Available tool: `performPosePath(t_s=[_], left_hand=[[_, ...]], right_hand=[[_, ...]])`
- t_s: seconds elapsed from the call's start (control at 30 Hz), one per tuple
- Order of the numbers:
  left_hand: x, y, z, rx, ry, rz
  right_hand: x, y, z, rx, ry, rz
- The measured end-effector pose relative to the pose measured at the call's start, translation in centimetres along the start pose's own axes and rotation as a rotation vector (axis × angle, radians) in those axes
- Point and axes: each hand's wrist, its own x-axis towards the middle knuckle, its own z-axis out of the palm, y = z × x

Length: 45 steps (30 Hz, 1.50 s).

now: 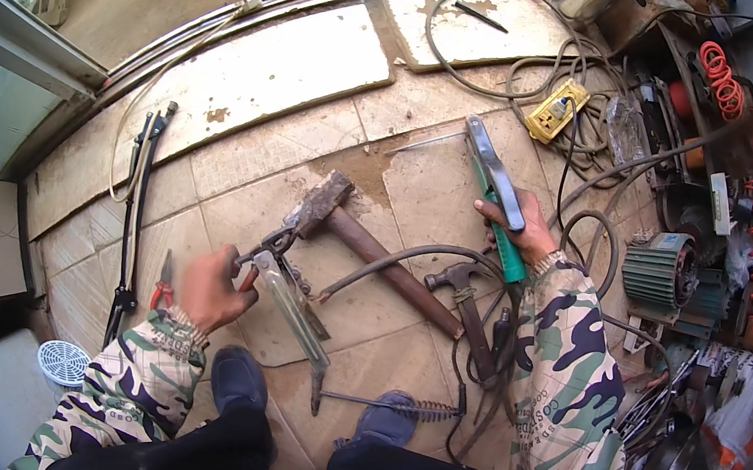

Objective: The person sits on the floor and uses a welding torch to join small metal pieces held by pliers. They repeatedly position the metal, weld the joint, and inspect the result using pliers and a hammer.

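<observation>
Low and left of centre, the left hand (210,287) is closed tight around the red handles of a pair of pliers (266,251), whose jaws bite the upper end of a flat metal bar (294,309). That bar slants down to the right across the tiled floor (250,154) and ends near a dark shoe (384,416). Just above the pliers' jaws lies a sledgehammer (366,238), its rusty head pointing to the upper left and its brown handle running toward the lower right.

Right of centre, the right hand (522,230) is wrapped firmly around a green-handled electrode holder (500,201), its grey clamp aimed at the upper middle of the frame. A dark cable (392,263) curves from below it toward the bar. A claw hammer (465,300) lies just under that hand.

In the upper right, a yellow socket box (558,111) sits among coiled grey cables. Further right, a red coiled hose (724,82) hangs over a cluttered pile of machine parts, with a green ribbed motor (659,270) beneath it. At the lower right lies what seems a white and orange sack (745,416), its print too blurred to make out. A second pair of red-handled pliers (163,284) lies left of the left hand, and a white round grille (63,362) sits in the lower left.
</observation>
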Motion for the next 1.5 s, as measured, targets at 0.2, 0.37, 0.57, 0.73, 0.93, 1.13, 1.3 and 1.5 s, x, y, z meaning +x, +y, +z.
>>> performPosePath(t_s=[0.2,0.37,0.57,0.73,0.93,1.13,1.3,1.5], left_hand=[[-3.7,0.5,-0.6,-0.083,-0.018,-0.085],[-6.9,0.7,0.6,-0.210,-0.029,-0.154],[-10.2,0.8,-0.1,-0.222,0.022,-0.402],[-8.8,1.8,1.0,-0.227,0.073,-0.274],[-8.5,1.0,2.2,-0.192,0.094,-0.251],[-8.5,2.2,3.5,-0.220,0.108,-0.255],[-9.1,3.0,3.9,-0.218,0.175,-0.138],[-9.5,3.5,3.8,-0.220,0.184,-0.144]], right_hand=[[2.6,-5.5,2.3,0.102,-0.051,-0.115],[12.0,-9.4,4.8,0.059,-0.013,-0.259],[19.8,-11.3,10.3,-0.443,0.156,-0.394],[6.8,-9.6,8.5,-0.456,0.457,-0.787],[-13.6,-2.3,14.2,-0.293,-0.018,-0.585],[-20.0,1.8,18.6,-0.492,-0.200,-0.415],[-20.1,1.6,19.1,-0.395,-0.259,-0.298],[-19.8,1.3,20.5,-0.478,-0.262,-0.115]])
